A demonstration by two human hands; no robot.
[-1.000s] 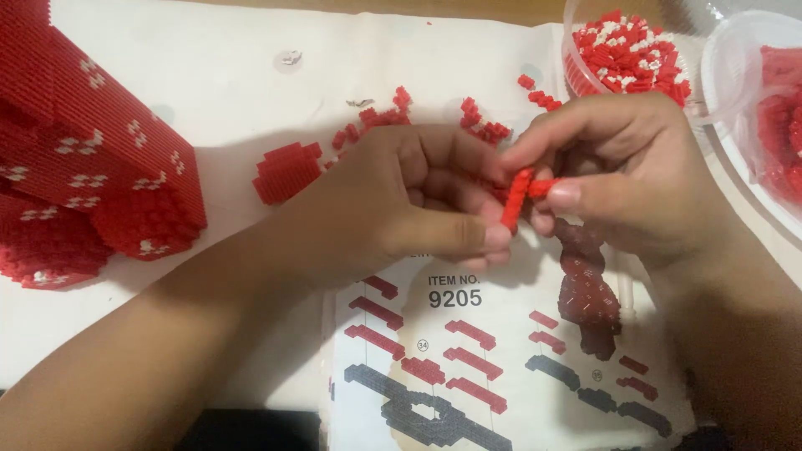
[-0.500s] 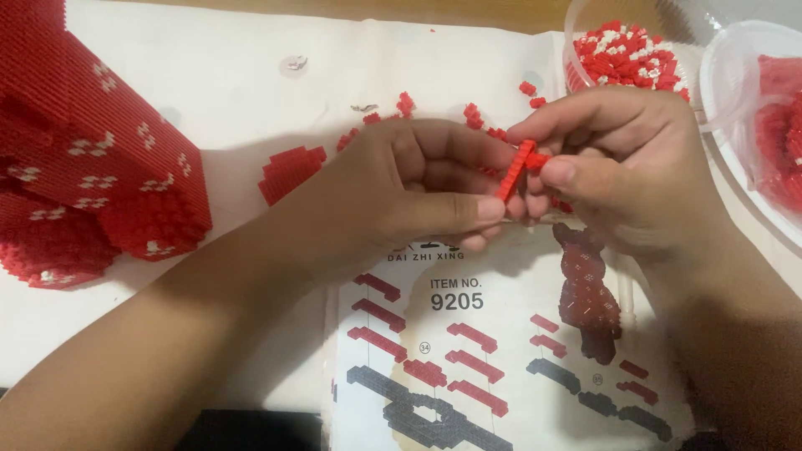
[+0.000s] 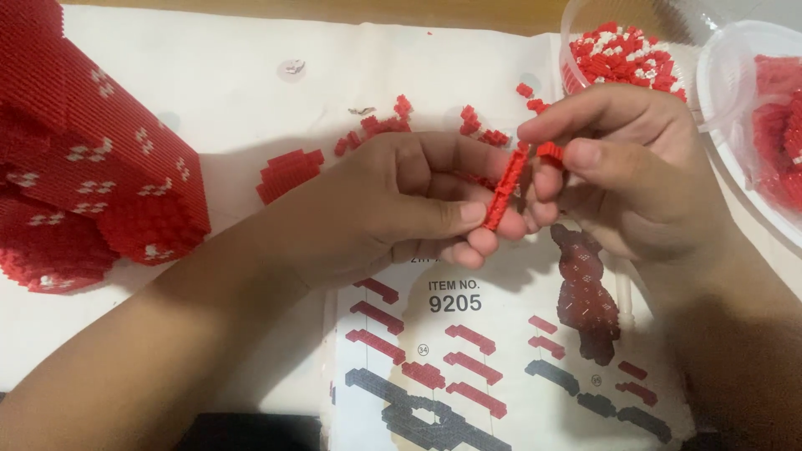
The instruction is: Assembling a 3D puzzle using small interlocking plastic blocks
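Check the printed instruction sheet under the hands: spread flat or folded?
Spread flat: the instruction sheet lies open on the table, diagrams facing up; its top is hidden by both hands.

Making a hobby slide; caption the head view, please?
Left hand and right hand press a small red brick onto a brick strip.

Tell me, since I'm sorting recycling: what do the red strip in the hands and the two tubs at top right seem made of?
The red strip, held by both the left hand and right hand, looks like hard moulded plastic: tiny studded bricks, slightly glossy. The tubs look like thin clear plastic, since their contents show through; the exact type can't be told.
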